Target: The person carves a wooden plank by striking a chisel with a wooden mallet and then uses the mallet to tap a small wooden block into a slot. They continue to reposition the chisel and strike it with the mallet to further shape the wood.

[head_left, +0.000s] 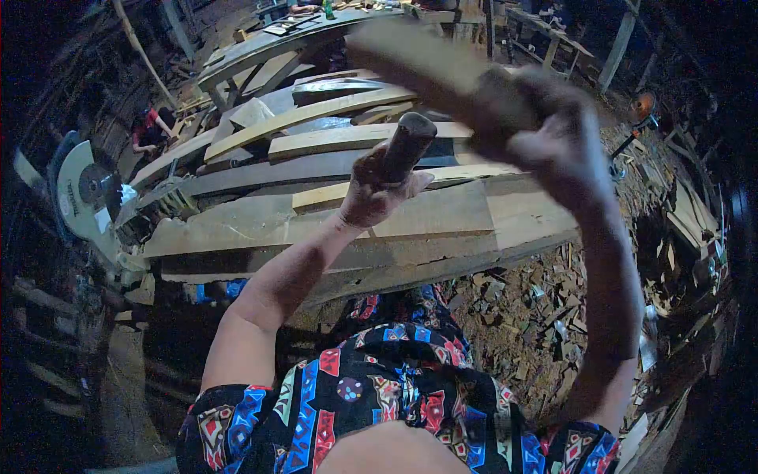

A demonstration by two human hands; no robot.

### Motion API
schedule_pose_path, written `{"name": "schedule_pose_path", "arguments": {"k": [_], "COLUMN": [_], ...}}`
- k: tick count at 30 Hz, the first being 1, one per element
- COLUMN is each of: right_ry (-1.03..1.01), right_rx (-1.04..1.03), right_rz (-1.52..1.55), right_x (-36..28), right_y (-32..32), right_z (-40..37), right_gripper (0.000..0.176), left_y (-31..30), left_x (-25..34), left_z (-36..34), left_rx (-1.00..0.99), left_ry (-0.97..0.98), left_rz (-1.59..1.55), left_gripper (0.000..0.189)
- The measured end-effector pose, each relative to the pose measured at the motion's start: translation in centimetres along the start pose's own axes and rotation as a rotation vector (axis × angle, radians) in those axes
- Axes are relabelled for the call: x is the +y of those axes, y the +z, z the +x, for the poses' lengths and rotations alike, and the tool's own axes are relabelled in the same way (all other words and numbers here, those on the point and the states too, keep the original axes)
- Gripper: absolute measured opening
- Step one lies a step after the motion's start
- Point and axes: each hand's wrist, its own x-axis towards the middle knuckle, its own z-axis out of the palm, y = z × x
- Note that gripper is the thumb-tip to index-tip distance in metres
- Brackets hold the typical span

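Observation:
My left hand (375,197) is closed around a thick, dark wooden tool handle (410,146) with a blunt, rounded top end. The lower end is hidden behind the hand, so the tool's exact kind does not show. My right hand (557,134), raised to the right, grips a long, pale wooden block (426,59); both are smeared by motion. The block hangs above and beyond the handle, apart from it in the picture. Below my left hand lies a broad wooden board (426,217) on the bench in front of me.
Several curved timber pieces (316,122) lie beyond the board. A circular-blade saw (83,189) stands at the left. Another person (150,130) crouches at the far left. A long table (296,35) stands at the back. Wood chips (521,316) cover the ground at the right.

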Motion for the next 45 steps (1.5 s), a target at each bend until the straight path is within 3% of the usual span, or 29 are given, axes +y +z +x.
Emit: {"name": "schedule_pose_path", "arguments": {"k": [3, 6, 7, 8, 9, 11, 12, 13, 16, 19, 20, 23, 24, 25, 27, 31, 33, 36, 40, 45], "right_ry": [-0.111, -0.183, -0.170, -0.094, 0.032, 0.015, 0.016, 0.001, 0.013, -0.043, -0.041, 0.158, 0.206, 0.217, 0.233, 0.331, 0.330, 0.320, 0.370, 0.264], "right_rx": [0.321, 0.421, 0.426, 0.095, -0.066, 0.050, 0.135, 0.231, 0.255, 0.133, 0.069, 0.035, 0.036, 0.053, 0.091, 0.170, 0.181, 0.180, 0.149, 0.188], "right_rz": [0.089, 0.319, 0.502, -0.028, 0.248, 0.175, 0.175, 0.337, 0.660, 0.428, 0.388, 0.466, 0.491, 0.545, 0.650, 0.507, 0.467, 0.449, 0.392, 0.472], "right_x": [-1.9, -1.4, 0.1, 0.8, 0.7, 3.7, 2.3, -0.1, 1.3, 2.5, 2.9, 3.9, 5.6, 7.3, 11.0, 17.4, 18.8, 18.5, 17.2, 18.5], "right_y": [-2.0, 0.4, 2.1, 2.3, 2.8, 1.6, 1.1, 0.9, -0.4, 3.9, 5.2, 4.6, 4.6, 5.4, 7.5, 11.6, 12.4, 12.6, 12.0, 12.6], "right_z": [-0.6, -1.8, -2.2, -2.6, -2.4, -2.0, -2.0, -2.2, -3.3, -3.5, -3.5, -3.2, -3.1, -3.2, -3.5, -4.9, -4.9, -5.2, -5.2, -5.3], "right_gripper": [0.041, 0.036, 0.026, 0.031, 0.036, 0.037, 0.033, 0.036, 0.048, 0.050, 0.051, 0.044, 0.042, 0.040, 0.037, 0.030, 0.026, 0.028, 0.027, 0.028], "left_y": [0.1, 0.3, 0.4, 0.4, 0.4, 0.3, 0.0, -0.2, -0.3, 0.5, 0.7, -0.9, -1.0, -1.8, -3.2, -5.4, -6.3, -6.2, -5.0, -4.0], "left_x": [0.1, -0.8, -1.0, -0.6, 0.2, 0.4, -0.2, -0.5, -0.3, -0.5, 0.4, -0.7, -1.2, -1.6, -1.3, -2.1, -2.1, -0.7, 1.3, 1.8], "left_z": [-0.4, -0.5, -0.5, -0.4, -0.1, 0.1, -0.1, -0.3, -0.4, -0.3, -0.1, -0.6, -0.7, -0.6, -1.4, -2.0, -2.3, -2.4, -1.9, -2.4], "left_rx": [-0.017, -0.004, 0.002, 0.000, -0.006, -0.036, -0.052, -0.069, -0.084, -0.033, -0.012, -0.018, 0.053, 0.080, 0.160, 0.371, 0.526, 0.648, 0.721, 0.690], "left_ry": [-0.141, -0.128, -0.115, -0.101, -0.089, -0.094, -0.117, -0.143, -0.198, -0.107, -0.119, -0.139, -0.085, 0.181, -0.174, -0.064, -0.130, -0.077, -0.020, -0.023], "left_rz": [-0.055, -0.193, -0.247, -0.265, -0.282, -0.200, -0.100, 0.000, -0.135, -0.272, -0.455, -0.280, -0.480, -0.045, -0.300, -0.418, -0.397, -0.483, -0.362, -0.377], "left_gripper": [0.030, 0.029, 0.029, 0.028, 0.028, 0.029, 0.031, 0.032, 0.033, 0.030, 0.025, 0.023, 0.021, 0.020, 0.020, 0.015, 0.016, 0.016, 0.014, 0.014]}}
